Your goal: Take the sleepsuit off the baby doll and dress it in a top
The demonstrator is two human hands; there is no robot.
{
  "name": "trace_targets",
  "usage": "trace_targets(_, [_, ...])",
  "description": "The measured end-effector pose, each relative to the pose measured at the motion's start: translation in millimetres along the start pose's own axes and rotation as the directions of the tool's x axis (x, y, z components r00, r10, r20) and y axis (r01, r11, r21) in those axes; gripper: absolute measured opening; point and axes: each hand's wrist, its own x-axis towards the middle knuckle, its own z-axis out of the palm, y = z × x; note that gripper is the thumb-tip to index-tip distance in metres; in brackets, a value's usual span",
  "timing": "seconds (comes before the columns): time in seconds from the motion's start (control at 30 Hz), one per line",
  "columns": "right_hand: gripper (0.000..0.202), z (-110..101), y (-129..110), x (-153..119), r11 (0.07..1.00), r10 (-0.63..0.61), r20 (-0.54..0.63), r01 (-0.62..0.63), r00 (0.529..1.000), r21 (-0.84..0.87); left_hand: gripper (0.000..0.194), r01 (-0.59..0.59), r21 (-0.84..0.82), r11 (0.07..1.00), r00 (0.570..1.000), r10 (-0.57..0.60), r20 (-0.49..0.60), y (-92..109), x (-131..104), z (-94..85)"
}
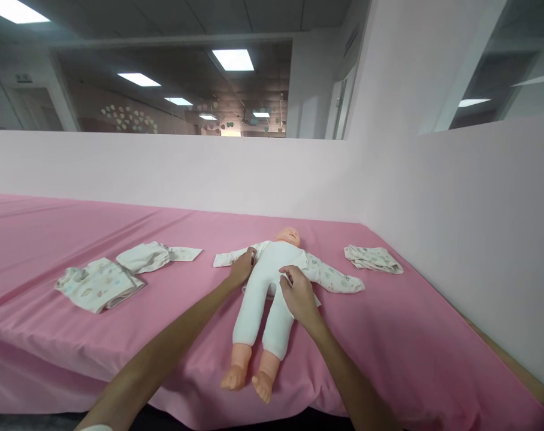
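While both arms reach forward, left hand point(241, 267) pinches edge of shirt point(330, 274) at doll's point(266, 287) shoulder; right hand point(299, 293) grips shirt edge at doll's waist. Doll: face up on pink table cover point(389, 335), feet toward viewer, shirt spread beneath, sleeves out both sides. Folded baby clothes point(99, 284) left; second piece point(153, 256) just beside. Crumpled garment point(373, 258) right, near pink wall point(456, 203).
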Motion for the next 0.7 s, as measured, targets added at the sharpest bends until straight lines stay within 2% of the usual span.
trace_targets(0.13, [0.022,2.0,3.5,-3.1,1.000,0.015,-0.022,-0.016,1.000,-0.010,0.021,0.007,0.114,0.993,1.000,-0.005,-0.017,3.0,-7.9,-0.9])
trace_targets(0.27, [0.020,2.0,4.7,-1.1,0.999,0.040,-0.058,-0.041,0.998,-0.011,0.024,0.029,0.174,0.984,0.997,-0.016,-0.073,1.5,-11.1,-12.6])
trace_targets(0.43, [0.013,-2.9,5.9,1.4,0.999,0.051,-0.039,-0.050,0.998,0.006,0.026,0.053,0.201,0.978,0.993,-0.030,-0.116,-6.9,-11.1,-24.9])
trace_targets(0.57, [0.015,-6.4,-2.1,-6.4,0.999,0.032,0.019,-0.032,0.999,0.000,0.010,-0.006,0.174,0.985,0.997,0.020,-0.076,-8.0,-14.1,-18.1])
trace_targets(0.7, [0.018,-8.9,-15.7,-17.2,0.999,-0.011,0.125,0.007,0.992,0.033,0.011,-0.019,0.107,0.994,0.995,0.029,-0.095,-3.0,-14.0,-10.3])
